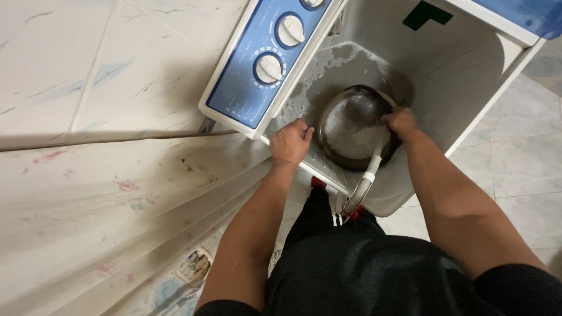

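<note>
Both forearms stretch forward, left hand (290,142) curled in a grip, right hand (400,122) bent downward, fingers closed.

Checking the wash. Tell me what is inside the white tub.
The white tub holds foamy water, a round metal basin and a hose. The basin hides whatever lies beneath.

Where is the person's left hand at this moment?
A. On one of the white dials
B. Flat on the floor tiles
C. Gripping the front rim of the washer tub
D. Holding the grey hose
C: the left hand is curled over the tub rim, beside the round pan and below the dials.
</note>
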